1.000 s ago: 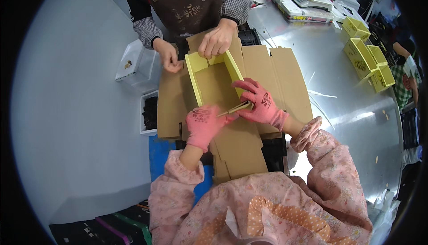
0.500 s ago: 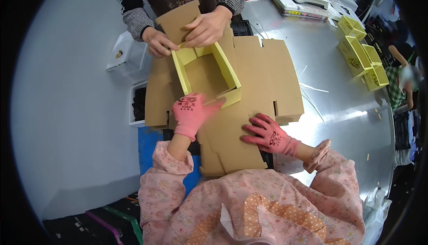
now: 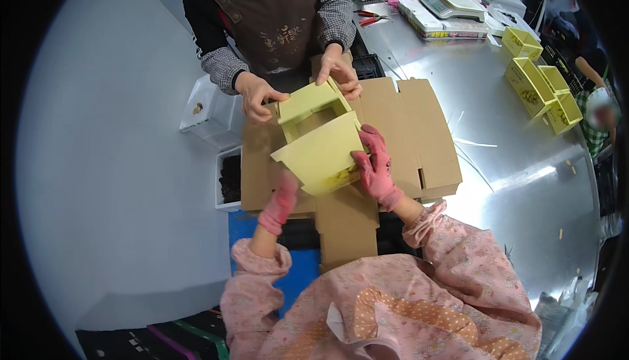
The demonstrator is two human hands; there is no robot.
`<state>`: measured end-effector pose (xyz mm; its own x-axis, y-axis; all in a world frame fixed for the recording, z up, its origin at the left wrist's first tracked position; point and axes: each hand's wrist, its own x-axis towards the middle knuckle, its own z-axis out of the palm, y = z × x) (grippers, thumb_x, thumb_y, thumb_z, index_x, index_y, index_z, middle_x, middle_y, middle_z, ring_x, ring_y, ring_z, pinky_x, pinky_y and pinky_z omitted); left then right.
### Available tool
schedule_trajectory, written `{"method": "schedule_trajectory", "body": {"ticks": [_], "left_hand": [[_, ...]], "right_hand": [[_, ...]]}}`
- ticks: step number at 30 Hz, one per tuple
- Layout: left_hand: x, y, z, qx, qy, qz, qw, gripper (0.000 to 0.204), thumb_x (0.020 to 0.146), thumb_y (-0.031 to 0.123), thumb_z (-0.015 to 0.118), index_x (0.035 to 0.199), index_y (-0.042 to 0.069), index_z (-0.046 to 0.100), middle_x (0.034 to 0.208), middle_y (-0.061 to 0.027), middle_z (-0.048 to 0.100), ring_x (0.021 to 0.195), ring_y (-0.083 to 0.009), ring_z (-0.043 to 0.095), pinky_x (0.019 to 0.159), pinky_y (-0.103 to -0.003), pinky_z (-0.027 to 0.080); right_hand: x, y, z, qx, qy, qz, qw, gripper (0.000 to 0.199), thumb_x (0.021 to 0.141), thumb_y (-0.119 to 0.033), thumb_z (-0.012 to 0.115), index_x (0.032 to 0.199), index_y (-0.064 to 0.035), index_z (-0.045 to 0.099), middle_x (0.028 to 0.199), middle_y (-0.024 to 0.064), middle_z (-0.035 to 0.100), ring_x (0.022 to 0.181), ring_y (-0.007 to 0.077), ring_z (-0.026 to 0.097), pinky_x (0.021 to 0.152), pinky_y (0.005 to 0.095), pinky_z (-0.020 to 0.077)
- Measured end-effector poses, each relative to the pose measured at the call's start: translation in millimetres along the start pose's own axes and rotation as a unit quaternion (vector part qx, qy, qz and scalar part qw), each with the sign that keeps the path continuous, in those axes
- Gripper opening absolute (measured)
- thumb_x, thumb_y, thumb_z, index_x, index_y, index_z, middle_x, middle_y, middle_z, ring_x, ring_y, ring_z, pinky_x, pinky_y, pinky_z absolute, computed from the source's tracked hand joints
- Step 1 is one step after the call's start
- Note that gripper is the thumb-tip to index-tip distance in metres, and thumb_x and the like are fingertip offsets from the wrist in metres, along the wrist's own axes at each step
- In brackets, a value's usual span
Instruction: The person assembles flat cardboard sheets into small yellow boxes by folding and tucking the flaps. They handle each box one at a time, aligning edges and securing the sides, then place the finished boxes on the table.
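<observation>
A pale yellow cardboard box (image 3: pixel 320 147) is raised above a flattened brown cardboard sheet (image 3: pixel 413 131), its near flap tilted toward me. My right hand (image 3: pixel 375 167), in a pink glove, grips the flap's right edge. My left hand (image 3: pixel 280 201), also gloved in pink, is blurred just below the flap's left corner; whether it grips anything is unclear. Across the table a co-worker in a brown apron holds the far side of the box with one hand (image 3: pixel 257 96) at the left and the other hand (image 3: pixel 341 75) at the right.
On the metal table (image 3: pixel 498 163), several finished yellow boxes (image 3: pixel 534 78) stand at the far right and a scale (image 3: pixel 452 0) on stacked books at the back. A white container (image 3: pixel 206 117) and a tray of dark contents (image 3: pixel 229 180) sit left. A blue crate (image 3: pixel 301 275) is below.
The yellow box has risen off the cardboard with its near flap folded up. My right hand moved from the brown sheet onto the flap, and my left hand dropped lower.
</observation>
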<state>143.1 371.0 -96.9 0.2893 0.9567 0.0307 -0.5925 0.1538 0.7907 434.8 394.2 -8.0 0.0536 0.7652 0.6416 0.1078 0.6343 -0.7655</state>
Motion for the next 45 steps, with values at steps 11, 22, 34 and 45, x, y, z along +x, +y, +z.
{"method": "schedule_trajectory", "body": {"ticks": [11,22,34,45], "left_hand": [[19.3,-20.2,162.2,0.65,0.289,0.303,0.635,0.073,0.078,0.016,0.072,0.141,0.0,0.037,0.137,-0.0215,0.041,0.122,-0.038,0.042,0.103,-0.047,0.032],[27.1,27.2,171.2,0.817,0.126,0.292,0.481,0.02,0.081,0.021,0.064,0.094,0.007,0.068,0.1,-0.0096,0.062,0.114,-0.034,0.049,0.106,-0.056,0.028],[65.4,63.7,214.8,0.77,-0.092,-0.083,0.625,0.057,0.075,0.031,0.075,0.119,0.003,0.053,0.108,-0.0135,0.062,0.107,-0.0341,0.056,0.102,-0.045,0.037],[123.1,62.6,180.6,0.589,-0.357,-0.369,0.624,0.101,0.08,0.05,0.065,0.151,0.002,0.012,0.151,-0.0266,0.018,0.142,-0.0404,0.015,0.116,-0.043,0.017]], "right_hand": [[9.7,-14.0,-46.3,0.072,-0.073,0.108,0.989,0.089,0.08,-0.006,0.075,0.151,-0.0072,0.021,0.14,0.0182,0.042,0.129,0.0277,0.045,0.105,0.0377,0.0397],[61.5,-18.0,-54.1,-0.291,-0.348,-0.192,0.87,0.059,0.062,-0.03,0.081,0.112,-0.0067,0.059,0.13,0.0134,0.05,0.122,0.0331,0.047,0.106,0.0478,0.0365],[59.3,-14.8,-37.1,-0.232,-0.352,-0.155,0.893,0.031,0.063,-0.031,0.077,0.077,-0.0059,0.063,0.088,0.0037,0.062,0.109,0.0232,0.052,0.112,0.0499,0.029],[-8.4,19.2,-40.8,-0.159,-0.285,0.156,0.933,0.103,0.061,-0.015,0.079,0.147,-0.0028,0.023,0.142,0.0214,0.035,0.131,0.0404,0.036,0.111,0.0519,0.0272]]}}
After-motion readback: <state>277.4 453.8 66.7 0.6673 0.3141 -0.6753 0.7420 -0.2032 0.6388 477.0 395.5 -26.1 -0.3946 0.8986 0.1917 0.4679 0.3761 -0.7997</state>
